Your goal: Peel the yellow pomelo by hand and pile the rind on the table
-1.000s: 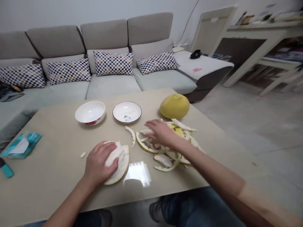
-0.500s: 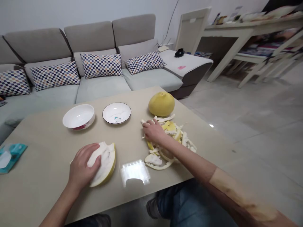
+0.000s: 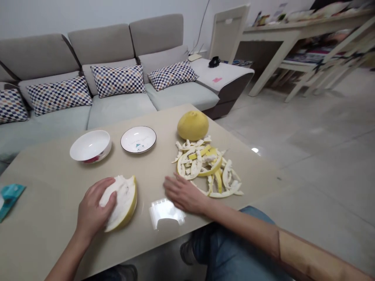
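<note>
My left hand (image 3: 95, 207) is wrapped over a partly peeled pomelo (image 3: 123, 203). White pith faces up on the fruit, and a strip of yellow rind curves down its right side. Over the table to the right, my right hand (image 3: 184, 193) is stretched out palm down, slightly blurred, with no object visible in its fingers. Just beyond it lies a heap of pomelo peel strips (image 3: 202, 164), yellow outside and white inside. Behind the heap sits a whole yellow pomelo (image 3: 192, 125).
A white bowl (image 3: 90, 145) and a dark-rimmed plate (image 3: 138, 139) stand toward the far side of the glossy table (image 3: 58, 183). A teal packet (image 3: 11, 197) lies at the left. The sofa (image 3: 120, 105) runs behind the table.
My right hand has drawn back from the peel heap toward me and slightly left, uncovering more strips. The left hand keeps its hold. The whole view has shifted slightly.
</note>
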### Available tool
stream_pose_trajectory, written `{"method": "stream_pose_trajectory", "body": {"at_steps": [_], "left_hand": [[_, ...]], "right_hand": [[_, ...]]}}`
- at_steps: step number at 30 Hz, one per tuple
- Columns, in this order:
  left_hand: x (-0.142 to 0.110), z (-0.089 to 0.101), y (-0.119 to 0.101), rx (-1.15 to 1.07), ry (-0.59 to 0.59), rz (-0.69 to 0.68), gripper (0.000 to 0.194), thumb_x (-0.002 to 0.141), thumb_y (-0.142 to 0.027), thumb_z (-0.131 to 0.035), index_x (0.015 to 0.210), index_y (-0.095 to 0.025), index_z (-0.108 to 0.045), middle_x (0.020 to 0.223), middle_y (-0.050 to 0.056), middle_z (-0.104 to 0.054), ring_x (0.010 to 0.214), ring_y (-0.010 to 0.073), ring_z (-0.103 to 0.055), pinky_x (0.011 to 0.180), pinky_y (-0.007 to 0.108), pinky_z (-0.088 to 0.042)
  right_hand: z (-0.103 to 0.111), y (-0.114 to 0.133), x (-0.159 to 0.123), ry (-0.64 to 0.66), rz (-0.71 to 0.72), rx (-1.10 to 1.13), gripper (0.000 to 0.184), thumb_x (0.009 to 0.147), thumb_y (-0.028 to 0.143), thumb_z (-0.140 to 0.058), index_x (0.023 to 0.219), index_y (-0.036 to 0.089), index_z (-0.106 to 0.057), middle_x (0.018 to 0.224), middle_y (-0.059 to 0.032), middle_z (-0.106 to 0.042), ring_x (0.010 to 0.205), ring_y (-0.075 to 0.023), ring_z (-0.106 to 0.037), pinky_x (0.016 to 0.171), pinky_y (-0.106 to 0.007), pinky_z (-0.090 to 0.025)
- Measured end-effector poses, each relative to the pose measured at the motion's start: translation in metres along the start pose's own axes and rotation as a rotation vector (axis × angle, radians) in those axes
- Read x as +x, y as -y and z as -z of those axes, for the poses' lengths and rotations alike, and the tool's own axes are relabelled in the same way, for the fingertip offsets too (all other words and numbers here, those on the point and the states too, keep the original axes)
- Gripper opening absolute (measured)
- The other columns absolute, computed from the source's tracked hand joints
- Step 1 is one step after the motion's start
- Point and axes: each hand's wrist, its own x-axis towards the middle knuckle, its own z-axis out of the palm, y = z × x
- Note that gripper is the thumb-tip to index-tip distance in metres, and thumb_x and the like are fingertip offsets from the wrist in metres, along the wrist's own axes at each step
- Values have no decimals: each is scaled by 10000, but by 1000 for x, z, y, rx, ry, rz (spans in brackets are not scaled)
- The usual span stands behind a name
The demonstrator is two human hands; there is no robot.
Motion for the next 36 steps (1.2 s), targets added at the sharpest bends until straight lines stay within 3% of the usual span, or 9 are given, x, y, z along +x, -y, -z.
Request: {"method": "stream_pose_trajectory", "body": {"at_steps": [4,7,11,14,19,23,26,29,36], "left_hand": [[0,1,0,-3,-11,12,322,908,-456,-486,1132,-282,-639,1214,35,-679,1148,255,-618,1016,414,-472],[0,2,0,7,-22,28,317,910,-451,-483,1131,-286,-640,1216,34,-679,1145,257,-621,1013,416,-479],[0,2,-2,6,-24,51,319,907,-453,-484,1134,-287,-633,1229,37,-670,1155,277,-616,1020,466,-481],[1,2,-8,4,-19,57,303,909,-435,-491,1134,-284,-627,1229,44,-662,1155,309,-611,1010,522,-487],[8,8,-14,15,23,48,324,928,-393,-467,1149,-219,-629,1227,87,-659,1174,277,-601,1038,480,-483],[21,21,-4,-142,284,-17,535,927,-409,-495,1422,-216,-429,1399,99,-559,1306,252,-506,1118,461,-402],[30,25,6,-266,398,-35,529,888,-455,-566,1375,-256,-512,1428,77,-536,1334,263,-474,1148,443,-357],[37,17,8,-389,374,24,444,859,-477,-586,1233,-244,-643,1363,72,-591,1296,270,-504,1141,411,-356],[63,-6,5,-461,346,227,385,872,-507,-527,1032,-218,-724,1133,49,-715,1084,258,-627,982,354,-471]], "right_hand": [[14,-50,-11,-87,-256,16,216,926,204,-467,985,187,-675,1086,-120,-677,1279,-289,-480,1180,-617,-167],[24,-58,-15,-122,-312,30,182,918,248,-504,957,214,-678,1081,-126,-678,1278,-312,-477,1184,-616,-146],[15,-15,-3,-167,-306,52,284,957,284,-444,1138,197,-644,1216,-137,-646,1326,-320,-442,1193,-602,-142],[-1,30,20,-220,-238,117,348,932,205,-434,1244,169,-585,1258,-116,-634,1302,-285,-470,1174,-549,-257],[-12,77,60,-486,-115,398,429,928,239,-519,1351,171,-491,1375,-162,-534,1262,-267,-493,1053,-472,-444],[-7,81,78,-569,-17,403,325,925,220,-544,1248,211,-571,1304,-127,-591,1154,-258,-532,983,-444,-483],[-3,75,81,-574,40,347,268,888,240,-616,1153,200,-609,1177,-118,-645,1025,-253,-551,904,-432,-512],[-1,72,80,-568,32,293,249,882,239,-636,1124,187,-608,1103,-121,-656,959,-243,-558,844,-408,-527],[5,80,89,-606,42,269,235,908,208,-603,1143,201,-600,1058,-106,-649,895,-242,-545,771,-398,-525]]}}
